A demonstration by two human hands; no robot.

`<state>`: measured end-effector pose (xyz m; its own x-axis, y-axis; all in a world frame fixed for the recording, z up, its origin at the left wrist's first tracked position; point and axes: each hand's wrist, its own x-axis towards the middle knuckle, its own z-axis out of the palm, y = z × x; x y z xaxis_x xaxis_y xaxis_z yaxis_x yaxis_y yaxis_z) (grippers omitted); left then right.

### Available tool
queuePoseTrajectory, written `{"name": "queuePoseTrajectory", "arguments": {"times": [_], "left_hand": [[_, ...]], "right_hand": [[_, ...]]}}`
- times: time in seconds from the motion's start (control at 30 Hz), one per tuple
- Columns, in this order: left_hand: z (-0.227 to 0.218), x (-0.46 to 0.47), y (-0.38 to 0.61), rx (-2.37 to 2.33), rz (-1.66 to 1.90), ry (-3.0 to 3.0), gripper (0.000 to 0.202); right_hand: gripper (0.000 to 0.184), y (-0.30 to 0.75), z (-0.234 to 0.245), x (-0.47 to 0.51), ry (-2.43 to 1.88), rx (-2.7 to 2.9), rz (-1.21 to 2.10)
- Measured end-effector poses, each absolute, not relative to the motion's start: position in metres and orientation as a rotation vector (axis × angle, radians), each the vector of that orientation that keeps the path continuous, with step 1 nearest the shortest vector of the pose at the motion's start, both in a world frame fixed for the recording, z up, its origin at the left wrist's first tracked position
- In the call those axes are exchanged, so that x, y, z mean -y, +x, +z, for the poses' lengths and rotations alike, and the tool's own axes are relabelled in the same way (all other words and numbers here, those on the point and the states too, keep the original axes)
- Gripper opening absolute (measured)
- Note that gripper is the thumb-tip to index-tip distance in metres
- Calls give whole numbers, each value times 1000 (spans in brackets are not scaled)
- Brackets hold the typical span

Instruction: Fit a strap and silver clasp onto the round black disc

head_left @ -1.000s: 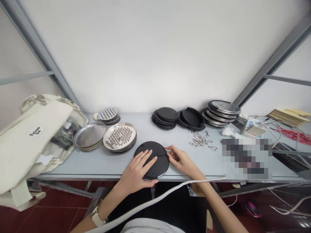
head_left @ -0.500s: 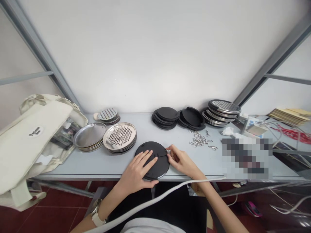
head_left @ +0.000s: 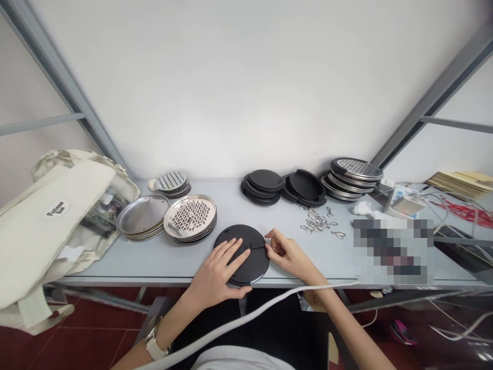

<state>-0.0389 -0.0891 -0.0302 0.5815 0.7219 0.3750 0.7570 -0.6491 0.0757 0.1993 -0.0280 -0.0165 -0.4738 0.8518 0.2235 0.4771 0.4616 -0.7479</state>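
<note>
A round black plastic disc (head_left: 258, 263) lies at the front edge of the table, with slots and a narrow groove on its face. Spread across its top, the fingers of my left hand (head_left: 218, 268) hold it down, while the thumb wraps its near rim. My right hand (head_left: 284, 253) pinches a small metal clip (head_left: 265, 240) at the disc's right edge, where the groove ends; most of the clip is hidden by fingertips. Beyond that hand, several loose wire clips (head_left: 318, 221) are scattered on the table.
Metal grater plates (head_left: 190, 215) and plain metal discs (head_left: 141, 213) are stacked on the left beside a cream bag (head_left: 57, 221). Farther back stand black discs (head_left: 265, 180), black holders (head_left: 306, 186) and stacked graters (head_left: 356, 169). A white cable (head_left: 246, 317) crosses before me.
Both hands stay in nearly the same place on the disc. The right fingertips have shifted very slightly at its edge.
</note>
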Motion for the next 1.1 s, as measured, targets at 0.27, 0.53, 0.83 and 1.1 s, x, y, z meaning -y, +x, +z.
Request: {"name": "queuePoseTrajectory", "arguments": {"times": [0.27,0.53,0.83,1.1], "left_hand": [[-30,89,-39,1264,-590,-2713,75],[-29,89,-39,1261,-608,-2706,74],[-29,89,-39,1263,-593,-2712,75],[-30,90,-39,1263,-562,-2713,75]], "right_hand": [[14,200,-14,28,-1097,2153,849],[23,200,-15,27,-1091,2162,839],[23,200,-16,27,-1089,2162,843],[23,200,-16,27,-1092,2150,848]]}}
